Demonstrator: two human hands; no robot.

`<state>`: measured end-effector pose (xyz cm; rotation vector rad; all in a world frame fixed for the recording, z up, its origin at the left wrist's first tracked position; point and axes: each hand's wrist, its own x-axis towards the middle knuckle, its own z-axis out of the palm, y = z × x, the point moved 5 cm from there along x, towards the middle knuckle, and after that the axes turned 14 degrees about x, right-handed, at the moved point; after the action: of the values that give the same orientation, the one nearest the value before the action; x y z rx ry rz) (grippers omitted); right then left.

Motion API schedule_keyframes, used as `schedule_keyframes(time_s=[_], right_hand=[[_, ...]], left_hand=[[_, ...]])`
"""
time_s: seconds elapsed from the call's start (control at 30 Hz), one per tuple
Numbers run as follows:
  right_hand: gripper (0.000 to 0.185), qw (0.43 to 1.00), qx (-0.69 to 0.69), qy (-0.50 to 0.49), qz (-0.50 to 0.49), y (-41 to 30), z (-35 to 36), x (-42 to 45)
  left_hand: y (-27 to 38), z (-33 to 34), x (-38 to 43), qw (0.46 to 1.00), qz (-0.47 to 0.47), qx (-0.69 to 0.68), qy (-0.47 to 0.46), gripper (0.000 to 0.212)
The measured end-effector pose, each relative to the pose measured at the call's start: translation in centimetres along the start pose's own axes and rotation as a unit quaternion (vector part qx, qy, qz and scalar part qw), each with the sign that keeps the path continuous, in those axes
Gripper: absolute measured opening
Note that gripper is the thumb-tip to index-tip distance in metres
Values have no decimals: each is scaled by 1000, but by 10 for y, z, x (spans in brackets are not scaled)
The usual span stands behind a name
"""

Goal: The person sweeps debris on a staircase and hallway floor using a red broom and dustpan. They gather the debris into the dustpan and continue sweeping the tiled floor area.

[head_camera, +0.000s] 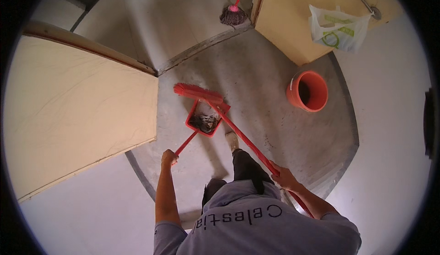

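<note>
My left hand (pixel 169 157) grips the handle of a red dustpan (pixel 188 119), which rests on the grey concrete floor ahead of me. Dark and pale debris (pixel 206 121) lies inside the pan, mostly toward its handle end. My right hand (pixel 283 176) is closed around the long red handle of a broom (pixel 245 140). That handle slants from beside my right arm across to the red broom head (pixel 197 92). The head lies across the dustpan's far, open side and hides part of its lip.
An orange bucket (pixel 310 91) stands to the right. A plastic bag (pixel 338 30) hangs from the handle of the right door leaf (pixel 282 18); another door leaf (pixel 86 107) stands at left. Beyond the threshold (pixel 206 45), a mop (pixel 233 15) rests with its head down.
</note>
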<state>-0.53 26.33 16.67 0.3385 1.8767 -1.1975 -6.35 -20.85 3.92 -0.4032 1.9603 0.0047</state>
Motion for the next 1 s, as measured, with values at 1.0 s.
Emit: schedule_keyframes(time_s=[1.0], right_hand=[[50,999,-5,21,-32,-29,-25,40]], left_hand=[[49,-27,24,990,-39,-123,-63,24]])
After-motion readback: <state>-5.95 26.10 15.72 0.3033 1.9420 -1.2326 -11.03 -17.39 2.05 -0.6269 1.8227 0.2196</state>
